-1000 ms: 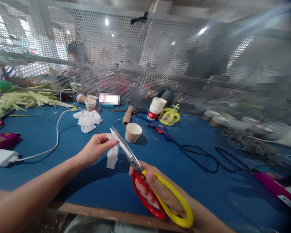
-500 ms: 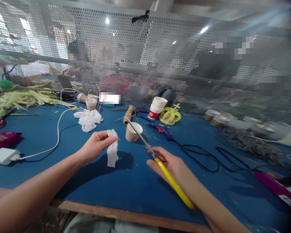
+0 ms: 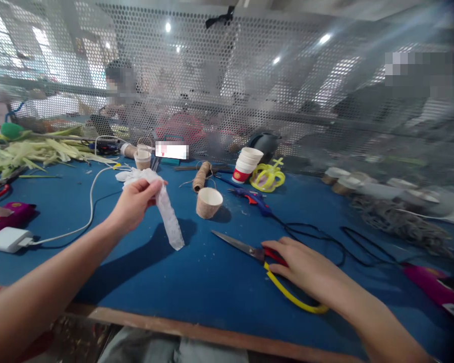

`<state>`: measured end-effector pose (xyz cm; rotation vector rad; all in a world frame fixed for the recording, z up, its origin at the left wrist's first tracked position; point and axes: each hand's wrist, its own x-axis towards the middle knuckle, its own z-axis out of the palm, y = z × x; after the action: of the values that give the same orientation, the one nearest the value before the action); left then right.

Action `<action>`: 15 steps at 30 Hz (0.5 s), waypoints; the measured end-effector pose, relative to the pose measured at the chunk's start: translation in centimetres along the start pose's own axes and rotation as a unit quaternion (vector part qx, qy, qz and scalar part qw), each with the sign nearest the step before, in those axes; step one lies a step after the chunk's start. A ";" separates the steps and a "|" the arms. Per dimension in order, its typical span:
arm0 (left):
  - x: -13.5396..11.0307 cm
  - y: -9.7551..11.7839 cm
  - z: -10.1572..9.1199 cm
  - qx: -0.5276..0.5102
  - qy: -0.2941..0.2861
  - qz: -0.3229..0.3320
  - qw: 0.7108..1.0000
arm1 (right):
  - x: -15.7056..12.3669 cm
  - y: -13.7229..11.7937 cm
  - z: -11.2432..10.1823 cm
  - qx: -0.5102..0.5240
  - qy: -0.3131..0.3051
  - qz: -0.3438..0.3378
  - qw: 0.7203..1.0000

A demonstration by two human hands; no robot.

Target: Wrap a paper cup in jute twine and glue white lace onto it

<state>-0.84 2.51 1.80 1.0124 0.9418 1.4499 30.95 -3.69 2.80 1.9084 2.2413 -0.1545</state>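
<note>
Two hands are working over the blue table (image 3: pixel 196 287). Left hand (image 3: pixel 134 201) is pinching a white strip (image 3: pixel 170 222) between thumb and fingers, grip narrow; the lower end is hanging loose above the table, touching nothing I'm seeing. Right hand (image 3: pixel 300 262) is resting over the scissors' (image 3: pixel 238 246) handles, fingers at the red loop. Can't tell whether it's gripping or only touching. Blades are lying together, tip pointing toward the cup (image 3: pixel 206 206) but well apart from it.

Cup is standing upright mid-table, between and beyond the hands. Spool (image 3: pixel 201 177) is lying just behind it, glue gun (image 3: pixel 257 201) near its right side. Pile (image 3: pixel 128 175) of white stuff is sitting behind the left hand; can't tell whether they're touching.

Progress, judging only: strip is looking cut, since its lower end is hanging free. Cup is wearing a beige outer wrap, so that part is reading as done. Left: strip isn't being fixed to anything yet, no white is showing on the cup's outside, and the pile isn't used up.
</note>
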 end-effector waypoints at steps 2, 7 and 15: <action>1.2 1.5 -0.6 0.023 0.030 0.039 0.999 | 0.2 -0.7 -0.4 0.012 0.010 -0.010 1.000; 4.6 4.2 -2.6 0.098 0.117 0.150 0.977 | 0.4 -3.2 -1.3 0.129 0.061 -0.092 0.985; 4.2 1.8 -1.3 0.128 0.035 0.075 0.988 | 4.4 -10.6 -5.0 0.363 0.145 -0.218 0.894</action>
<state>-2.90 6.48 3.51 1.2490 1.1445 1.5223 19.44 -0.20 6.27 1.7357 3.1089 -0.9532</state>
